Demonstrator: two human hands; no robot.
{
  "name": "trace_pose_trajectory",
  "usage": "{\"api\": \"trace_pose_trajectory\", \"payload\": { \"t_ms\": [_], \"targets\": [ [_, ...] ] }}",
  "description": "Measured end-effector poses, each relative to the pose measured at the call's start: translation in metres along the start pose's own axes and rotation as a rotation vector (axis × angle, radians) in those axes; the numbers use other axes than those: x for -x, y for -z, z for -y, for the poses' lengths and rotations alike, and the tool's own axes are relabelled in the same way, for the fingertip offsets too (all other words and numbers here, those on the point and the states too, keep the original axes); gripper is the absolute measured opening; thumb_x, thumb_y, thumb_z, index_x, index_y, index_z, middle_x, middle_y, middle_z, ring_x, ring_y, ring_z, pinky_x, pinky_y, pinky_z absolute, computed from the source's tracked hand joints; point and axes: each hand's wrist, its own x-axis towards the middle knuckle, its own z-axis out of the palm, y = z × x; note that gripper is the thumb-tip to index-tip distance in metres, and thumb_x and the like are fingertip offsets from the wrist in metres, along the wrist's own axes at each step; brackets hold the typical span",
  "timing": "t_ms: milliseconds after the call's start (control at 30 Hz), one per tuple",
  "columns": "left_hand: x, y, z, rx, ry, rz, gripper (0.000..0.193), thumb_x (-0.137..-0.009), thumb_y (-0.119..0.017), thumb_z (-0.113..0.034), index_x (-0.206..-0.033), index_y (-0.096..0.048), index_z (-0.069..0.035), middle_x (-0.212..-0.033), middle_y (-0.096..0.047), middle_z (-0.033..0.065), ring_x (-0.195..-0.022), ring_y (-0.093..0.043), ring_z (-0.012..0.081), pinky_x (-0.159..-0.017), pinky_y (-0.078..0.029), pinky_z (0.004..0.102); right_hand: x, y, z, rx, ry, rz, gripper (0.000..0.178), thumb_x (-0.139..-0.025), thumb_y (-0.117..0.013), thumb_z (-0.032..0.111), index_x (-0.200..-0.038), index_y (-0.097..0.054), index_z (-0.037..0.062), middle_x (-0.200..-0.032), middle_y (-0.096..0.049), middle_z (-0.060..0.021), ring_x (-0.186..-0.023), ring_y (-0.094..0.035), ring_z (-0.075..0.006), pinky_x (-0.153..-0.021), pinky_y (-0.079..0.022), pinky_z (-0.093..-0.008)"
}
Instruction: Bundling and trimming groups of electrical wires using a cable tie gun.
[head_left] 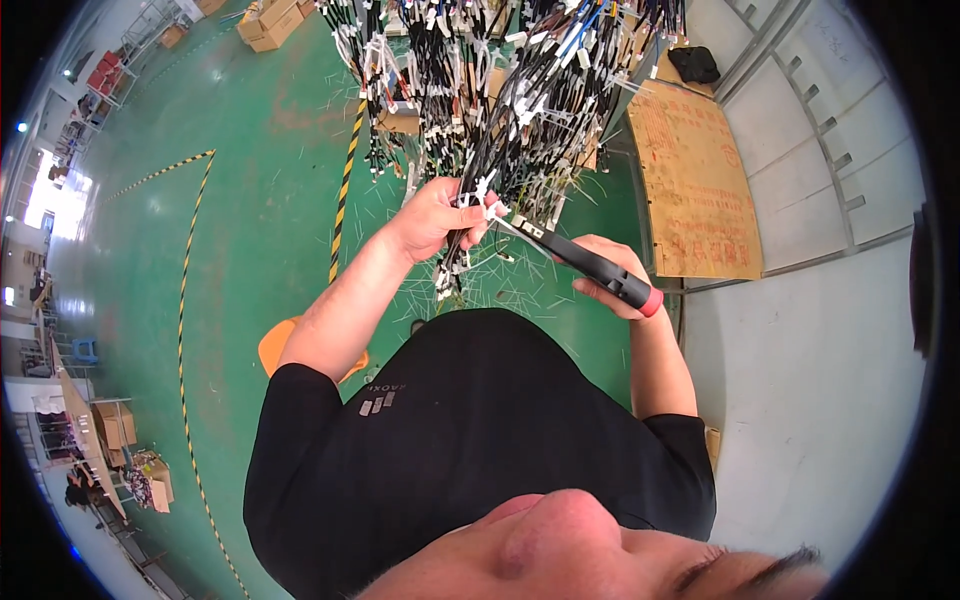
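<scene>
Nearby, dense cables (455, 75) beside brown board (700, 185)

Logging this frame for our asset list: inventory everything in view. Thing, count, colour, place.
Wires: too many to count, mostly black, white connectors, top centre
Wire bundle: 1, black, in left hand
Tool: 1, black, red end, in right hand
Strips: many, pale, on floor under wires
Floor: 1, green, centre and left
Striped tape: several lines, yellow-black, on floor
Boxes: several, brown, top and lower left
Seat: 1, orange, by left forearm
Stool: 1, blue, far left
Board: 1, tan, right
Bag: 1, black, upper right
Wall: 1, whitish, right
Far-left clutter: too small to count
Shirt: 1, black, lower centre
Hands: 2, left, right, centre
</scene>
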Motion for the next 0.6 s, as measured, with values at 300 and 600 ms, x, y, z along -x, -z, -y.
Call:
{"api": "trace_pose_trajectory", "payload": {
  "t_ms": [300,600],
  "targets": [
    [-0.003,0.016,0.006,0.165,0.024,0.198,0.024,-0.101,-0.073,-0.014,-0.119,-0.067,-0.001,-0.103,-0.072,0.0131,-0.07,-0.064,0.0142,-0.057,-0.048,0.0283,-0.003,0.002,-0.022,0.038,0.089,0.016,0.039,-0.091,-0.077,0.015,-0.125,-0.07,-0.0008,-0.121,-0.073,-0.0166,-0.111,-0.067,-0.0355,-0.098,-0.053,-0.045],
    [-0.003,0.013,0.002,0.155,0.033,0.229,0.024,-0.101,-0.074,-0.016,-0.118,-0.065,-0.001,-0.089,-0.069,0.0078,-0.069,-0.063,0.014,-0.056,-0.046,0.0274,-0.011,-0.002,-0.005,0.002,0.061,0.053,0.04,-0.087,-0.077,0.006,-0.125,-0.07,-0.0028,-0.121,-0.073,-0.0174,-0.114,-0.068,-0.035,-0.099,-0.054,-0.0441]
  ]
}}
